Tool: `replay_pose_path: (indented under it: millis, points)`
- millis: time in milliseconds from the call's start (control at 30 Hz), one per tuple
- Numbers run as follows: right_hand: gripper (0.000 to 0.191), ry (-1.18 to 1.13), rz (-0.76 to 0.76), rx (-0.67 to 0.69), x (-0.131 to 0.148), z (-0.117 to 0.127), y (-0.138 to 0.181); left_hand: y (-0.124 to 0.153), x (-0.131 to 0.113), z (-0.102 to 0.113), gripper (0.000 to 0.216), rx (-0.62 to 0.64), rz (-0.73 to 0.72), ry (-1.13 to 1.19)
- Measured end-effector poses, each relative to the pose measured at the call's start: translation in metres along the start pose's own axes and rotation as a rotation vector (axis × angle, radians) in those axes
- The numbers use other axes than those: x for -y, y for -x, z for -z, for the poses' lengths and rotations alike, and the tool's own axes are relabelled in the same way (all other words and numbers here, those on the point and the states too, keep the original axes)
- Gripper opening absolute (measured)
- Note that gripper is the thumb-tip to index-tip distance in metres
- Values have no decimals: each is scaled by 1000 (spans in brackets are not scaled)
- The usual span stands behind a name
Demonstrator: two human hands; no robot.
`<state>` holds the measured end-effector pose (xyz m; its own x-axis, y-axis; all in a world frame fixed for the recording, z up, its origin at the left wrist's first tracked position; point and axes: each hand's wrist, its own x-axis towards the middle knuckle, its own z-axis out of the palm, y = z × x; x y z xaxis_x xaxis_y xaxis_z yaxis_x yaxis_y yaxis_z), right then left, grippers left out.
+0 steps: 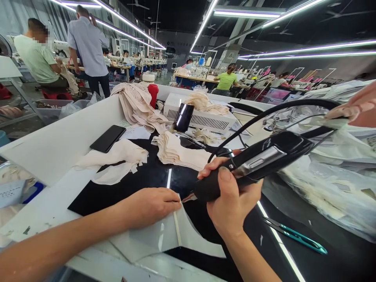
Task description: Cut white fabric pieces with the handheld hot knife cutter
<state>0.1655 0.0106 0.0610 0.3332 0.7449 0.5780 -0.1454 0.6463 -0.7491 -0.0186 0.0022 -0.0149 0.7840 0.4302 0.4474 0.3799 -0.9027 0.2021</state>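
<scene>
My right hand (232,199) is wrapped around a black hand-held power tool (261,156) with a silver panel and a cable. The tool's narrow tip points left and down, close to my left fingertips. My left hand (155,205) is closed, thumb and fingers pinching the upper edge of a pale fabric piece (196,235). A narrow cream strip (177,229) runs down this piece from my fingertips. The fabric lies over a glossy black work surface (96,196). What exactly sits between the left fingertips is partly hidden.
Beyond my hands lie stacked cream fabric pieces (176,150), loose pieces (117,156), a phone (108,138) and a vented white box (202,117). Teal-handled snips (296,233) and plastic-bagged fabric (331,192) are at right. Another person's hand (358,105) reaches in there.
</scene>
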Motion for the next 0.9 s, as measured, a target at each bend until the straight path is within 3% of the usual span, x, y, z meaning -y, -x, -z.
replay_pose_path:
  millis: [167,467,733,900]
  points:
    - [43,-39,1,-32,7,2,3,1,0,2,23,15,2,-20]
    - [38,20,-30,-44,7,3,8,-1,0,7,22,57,24,-8]
    - [38,-14,-110,-155,16,11,0,-15,3,9,19,112,-11,-118]
    - [43,-3,-46,-122,15,17,1,-21,-5,12,20,95,-50,-109]
